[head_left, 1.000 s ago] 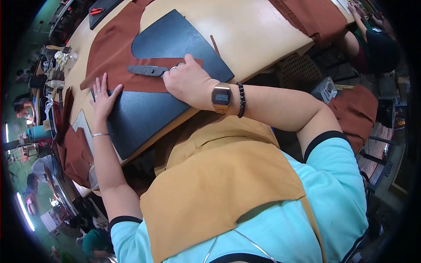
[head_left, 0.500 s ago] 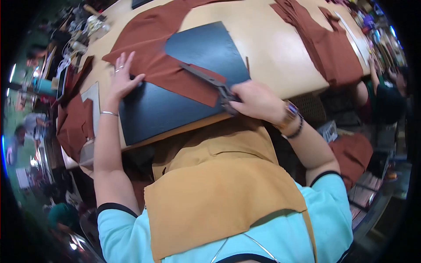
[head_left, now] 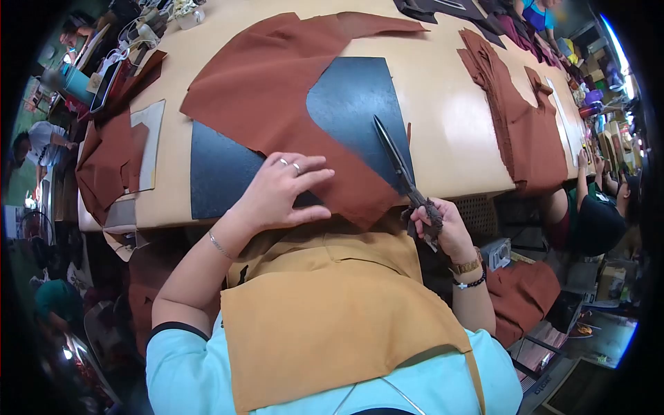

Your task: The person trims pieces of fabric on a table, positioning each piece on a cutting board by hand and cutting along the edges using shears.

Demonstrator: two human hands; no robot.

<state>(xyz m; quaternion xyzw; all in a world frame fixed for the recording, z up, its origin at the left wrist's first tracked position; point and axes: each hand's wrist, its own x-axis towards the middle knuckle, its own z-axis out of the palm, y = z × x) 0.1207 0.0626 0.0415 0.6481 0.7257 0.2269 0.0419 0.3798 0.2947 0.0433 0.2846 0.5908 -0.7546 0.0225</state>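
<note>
A large reddish-brown fabric piece lies across a black cutting board, with one corner reaching the table's front edge. My left hand is open at the near edge of the board, fingers stretched toward that corner; whether it touches the fabric I cannot tell. In my right hand are dark fabric scissors, their handles wrapped in cloth. The blades point up and away, close together, just right of the fabric corner.
Stacked brown fabric pieces lie on the table's right side. More brown fabric and a pale board are at the left, near a phone. A co-worker in dark clothing sits at the right.
My left hand has come off the far-left fabric, moving right and nearer to me. My right hand has drawn the scissors back and right, off the fabric. The fabric has shifted right on the board.
</note>
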